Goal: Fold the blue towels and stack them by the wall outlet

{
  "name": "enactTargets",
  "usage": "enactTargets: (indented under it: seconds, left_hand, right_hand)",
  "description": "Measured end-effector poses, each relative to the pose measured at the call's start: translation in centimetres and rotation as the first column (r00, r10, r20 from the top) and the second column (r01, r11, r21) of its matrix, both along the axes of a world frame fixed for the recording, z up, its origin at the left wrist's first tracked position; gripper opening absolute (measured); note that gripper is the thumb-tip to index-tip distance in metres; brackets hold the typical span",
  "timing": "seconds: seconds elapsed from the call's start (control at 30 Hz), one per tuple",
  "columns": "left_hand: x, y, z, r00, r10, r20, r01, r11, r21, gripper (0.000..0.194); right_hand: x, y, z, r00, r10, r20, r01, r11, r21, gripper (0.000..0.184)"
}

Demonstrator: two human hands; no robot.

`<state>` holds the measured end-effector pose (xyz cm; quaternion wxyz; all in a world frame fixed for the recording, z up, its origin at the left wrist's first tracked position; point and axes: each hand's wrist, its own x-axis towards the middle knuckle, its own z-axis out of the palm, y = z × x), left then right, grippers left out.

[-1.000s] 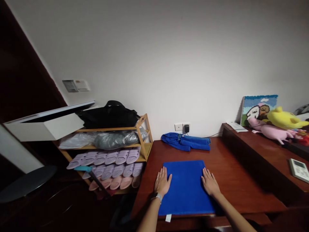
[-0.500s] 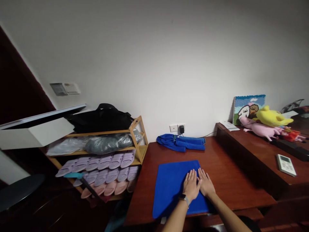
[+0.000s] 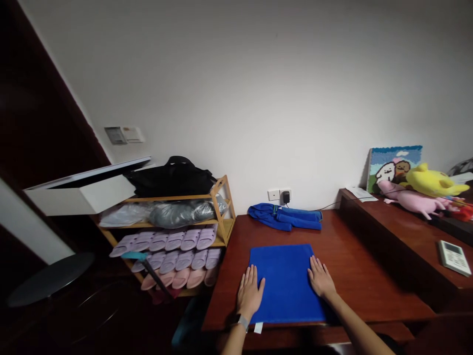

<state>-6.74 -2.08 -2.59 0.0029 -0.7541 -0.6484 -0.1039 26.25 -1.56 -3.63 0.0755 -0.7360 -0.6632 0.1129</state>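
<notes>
A blue cloth lies flat and roughly square on the reddish-brown table, with a small white tag at its near left edge. My left hand, with a watch on its wrist, rests flat at the cloth's left edge, fingers stretched out. At the opposite edge my right hand lies palm down, its fingers extended partly over the cloth. Neither hand grips anything. Behind the cloth, a crumpled blue garment lies near the wall.
Left of the table stands a wooden rack with slippers, plastic-wrapped bundles and a black bag. On the raised ledge at right are plush toys, a picture and a remote-like device. A charger is plugged into the wall.
My left hand has moved left from beside my right hand, across to the cloth's left edge. My right hand stays near the right edge. The view has shifted slightly left.
</notes>
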Motion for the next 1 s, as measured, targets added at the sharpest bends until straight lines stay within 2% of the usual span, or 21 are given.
enactTargets:
  seconds: [0.13, 0.23, 0.33, 0.47, 0.53, 0.63, 0.73, 0.83, 0.9, 1.0]
  left_hand:
    - [0.6, -0.1, -0.1, 1.000, -0.002, 0.009, 0.002, 1.000, 0.002, 0.073]
    - [0.6, 0.0, -0.2, 1.000, -0.004, 0.013, 0.004, 1.000, 0.004, 0.073]
    - [0.2, 0.1, -0.4, 1.000, -0.008, 0.004, 0.008, 1.000, 0.010, 0.073]
    - [0.7, 0.1, 0.5, 1.000, -0.019, -0.005, 0.019, 0.999, 0.048, 0.069]
    - [2.6, -0.2, 1.2, 0.999, -0.052, 0.014, 0.051, 0.995, 0.083, 0.066]
    - [7.9, -1.4, 1.9, 0.976, -0.206, 0.076, 0.200, 0.977, 0.073, 0.065]
    - [13.9, -3.0, 1.6, 0.909, -0.392, 0.144, 0.393, 0.919, 0.024, 0.064]
    - [16.9, -4.3, 0.6, 0.875, -0.450, 0.179, 0.459, 0.889, -0.010, 0.064]
    - [16.3, -4.7, 0.2, 0.883, -0.436, 0.174, 0.446, 0.895, -0.023, 0.064]
    - [11.8, -4.9, 0.0, 0.926, -0.358, 0.119, 0.364, 0.931, -0.034, 0.066]
  right_hand:
    - [0.0, -1.4, 0.3, 1.000, -0.006, 0.002, 0.006, 1.000, 0.013, 0.069]
    - [0.1, -3.8, -0.2, 1.000, 0.001, -0.010, 0.000, 0.997, 0.078, 0.070]
    - [0.2, -6.2, -0.9, 0.999, 0.016, -0.043, -0.012, 0.996, 0.090, 0.069]
    - [0.1, -7.5, -0.7, 0.999, 0.033, -0.043, -0.030, 0.997, 0.078, 0.071]
    - [0.0, -7.5, -0.4, 0.999, 0.028, -0.043, -0.025, 0.997, 0.070, 0.072]
    - [-0.1, -7.4, -0.2, 0.998, 0.024, -0.051, -0.021, 0.998, 0.067, 0.071]
    - [0.1, -7.4, -0.5, 0.997, 0.041, -0.062, -0.036, 0.996, 0.081, 0.069]
    - [0.3, -7.4, -0.8, 0.996, 0.066, -0.056, -0.060, 0.993, 0.105, 0.068]
    - [0.3, -7.4, -0.9, 0.997, 0.066, -0.052, -0.060, 0.992, 0.111, 0.069]
    - [0.2, -7.4, -0.9, 0.996, 0.050, -0.067, -0.042, 0.992, 0.119, 0.069]
